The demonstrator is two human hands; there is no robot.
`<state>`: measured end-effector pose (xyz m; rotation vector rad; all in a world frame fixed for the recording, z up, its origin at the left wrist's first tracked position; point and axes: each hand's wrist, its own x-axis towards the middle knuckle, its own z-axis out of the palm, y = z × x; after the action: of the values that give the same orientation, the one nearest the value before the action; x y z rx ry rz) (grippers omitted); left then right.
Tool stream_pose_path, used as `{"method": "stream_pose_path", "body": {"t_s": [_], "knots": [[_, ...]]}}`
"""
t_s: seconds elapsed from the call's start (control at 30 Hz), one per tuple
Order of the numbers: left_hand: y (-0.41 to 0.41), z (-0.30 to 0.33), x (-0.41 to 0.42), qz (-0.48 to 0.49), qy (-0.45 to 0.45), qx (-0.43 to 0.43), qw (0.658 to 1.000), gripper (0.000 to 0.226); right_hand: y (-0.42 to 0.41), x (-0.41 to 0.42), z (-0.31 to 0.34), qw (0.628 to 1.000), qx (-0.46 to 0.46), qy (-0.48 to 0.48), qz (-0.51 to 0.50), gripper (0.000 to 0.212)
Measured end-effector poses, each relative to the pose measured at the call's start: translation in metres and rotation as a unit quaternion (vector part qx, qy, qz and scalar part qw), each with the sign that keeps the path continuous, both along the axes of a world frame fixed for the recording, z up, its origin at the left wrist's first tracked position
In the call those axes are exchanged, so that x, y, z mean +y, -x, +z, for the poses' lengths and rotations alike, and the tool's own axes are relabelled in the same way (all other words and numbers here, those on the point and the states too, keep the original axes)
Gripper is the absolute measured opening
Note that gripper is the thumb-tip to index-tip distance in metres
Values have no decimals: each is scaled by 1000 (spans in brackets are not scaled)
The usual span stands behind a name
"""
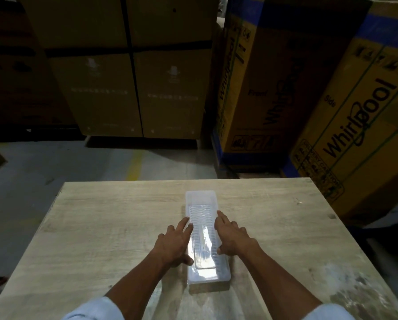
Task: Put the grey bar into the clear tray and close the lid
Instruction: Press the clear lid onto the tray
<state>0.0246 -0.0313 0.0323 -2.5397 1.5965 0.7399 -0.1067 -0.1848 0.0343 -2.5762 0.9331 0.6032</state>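
Both hands press flat on a clear tray (205,236) lying lengthwise on a wooden bench (101,215), the left hand (176,244) spread open along its left edge, the right hand (233,239) open along its right edge, neither gripping. The ribbed lid (201,218) appears to lie down over the tray, so the task looks close to finished, perhaps only the final snap remaining. Glare hides the contents; whether the grey bar sits inside cannot be told.

A warehouse: tall stacked cardboard appliance cartons (274,88) crowd a concrete floor (54,162) with a yellow painted line (133,167) beyond the tabletop's (101,215) far edge.
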Motion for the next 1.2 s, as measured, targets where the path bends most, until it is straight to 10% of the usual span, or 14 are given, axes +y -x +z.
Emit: {"method": "stream_pose_path", "body": {"t_s": [0.77,1.2], "knots": [[-1,-5,-1,25,-14,48,998,114,-34,-24,32,996,85,-21,33,124],[-2,-9,-1,32,-19,64,997,116,-27,-24,17,998,7,31,50,97]]}}
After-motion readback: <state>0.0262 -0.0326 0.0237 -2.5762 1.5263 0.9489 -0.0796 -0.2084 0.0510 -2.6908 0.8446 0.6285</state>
